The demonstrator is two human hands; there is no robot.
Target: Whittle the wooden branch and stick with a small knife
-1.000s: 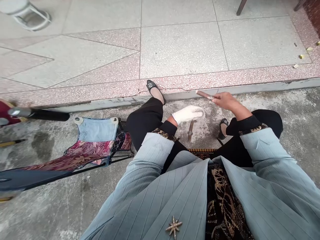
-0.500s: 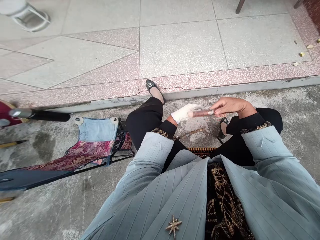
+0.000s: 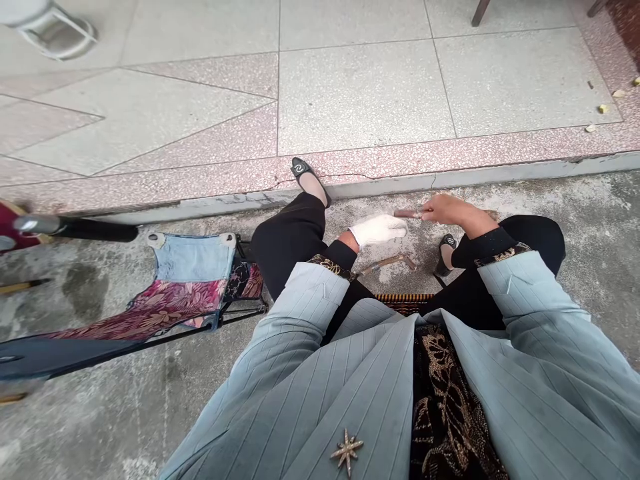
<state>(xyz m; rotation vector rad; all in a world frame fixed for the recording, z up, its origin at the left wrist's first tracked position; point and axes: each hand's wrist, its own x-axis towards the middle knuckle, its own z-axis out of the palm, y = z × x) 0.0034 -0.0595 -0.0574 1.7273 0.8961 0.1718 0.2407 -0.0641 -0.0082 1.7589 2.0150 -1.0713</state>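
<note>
My bare right hand (image 3: 447,209) is closed round a short brown stick-like handle (image 3: 407,213), whose end points left out of my fingers. What the handle belongs to is hidden by the hand. A light brown bit of something (image 3: 490,215) shows behind my right wrist. In a white knitted glove, my left hand (image 3: 381,229) hovers just below and left of the handle, apart from it. Its fingers are stretched out and hold nothing. On the concrete between my feet lies a bent wooden stick (image 3: 393,261) with a greyish band near its left end.
A folding chair with patterned fabric (image 3: 175,297) stands at my left, beside a black-handled object (image 3: 95,229). Ahead runs a low step edge (image 3: 380,187) up to terrazzo paving. Below me shows a woven wicker seat (image 3: 404,303). A white stool-like object (image 3: 60,33) stands far left.
My left hand has let go of the brown handle and dropped slightly below it. My right hand has shifted its grip and now holds the handle alone.
</note>
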